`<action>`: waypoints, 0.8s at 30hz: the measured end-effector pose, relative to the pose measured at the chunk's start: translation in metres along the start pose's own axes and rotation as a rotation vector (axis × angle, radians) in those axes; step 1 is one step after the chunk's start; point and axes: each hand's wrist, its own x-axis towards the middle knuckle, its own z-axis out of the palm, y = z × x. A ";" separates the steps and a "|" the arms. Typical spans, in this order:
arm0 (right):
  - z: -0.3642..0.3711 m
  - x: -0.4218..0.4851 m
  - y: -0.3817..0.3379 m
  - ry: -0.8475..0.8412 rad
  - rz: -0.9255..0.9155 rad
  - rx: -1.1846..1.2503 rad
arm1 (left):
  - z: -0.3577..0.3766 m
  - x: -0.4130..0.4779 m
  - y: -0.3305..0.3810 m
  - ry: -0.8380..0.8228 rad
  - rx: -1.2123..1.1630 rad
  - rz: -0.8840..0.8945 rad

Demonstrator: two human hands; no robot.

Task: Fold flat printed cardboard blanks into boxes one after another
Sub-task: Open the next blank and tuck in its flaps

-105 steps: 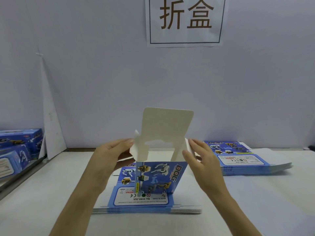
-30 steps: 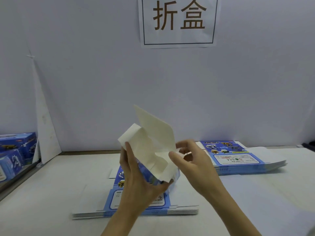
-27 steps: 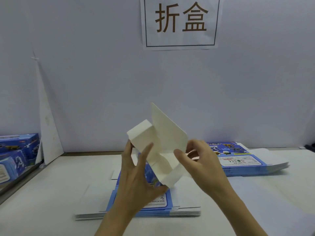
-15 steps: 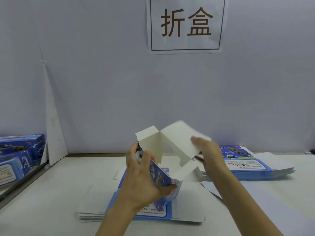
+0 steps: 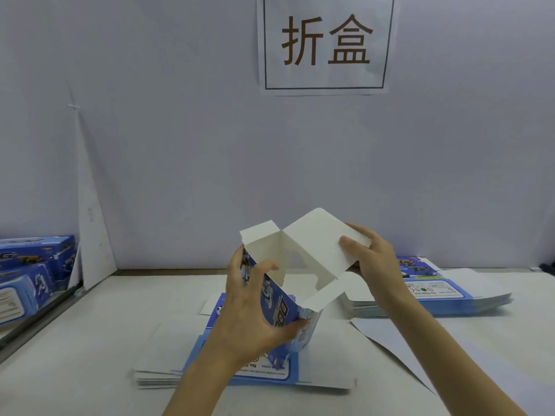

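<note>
A half-folded box is held up over the bench.
The left hand grips the box's blue printed body, tilted in the air above a stack of flat blanks. The right hand pinches the large white flap, thumb on its inner face. A second stack lies to the right, and finished boxes sit far left.

Paper sign on wall; white sheet on table, R side.
</note>
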 end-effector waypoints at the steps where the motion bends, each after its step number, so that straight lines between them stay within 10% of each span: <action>1: 0.002 -0.001 0.001 0.019 -0.068 -0.042 | 0.000 0.000 0.000 -0.003 0.006 -0.002; 7: 0.016 0.001 -0.008 0.104 -0.388 -0.332 | 0.001 0.002 0.002 0.009 0.020 -0.034; 15: 0.026 0.012 -0.060 -0.083 0.117 -0.044 | 0.006 -0.002 0.007 0.025 0.036 -0.056; 19: 0.034 0.016 -0.056 0.061 -0.157 -0.480 | 0.006 -0.001 0.007 0.028 0.063 -0.081; 24: 0.042 0.008 -0.049 0.038 -0.280 -0.457 | 0.006 0.000 0.008 0.058 0.093 -0.140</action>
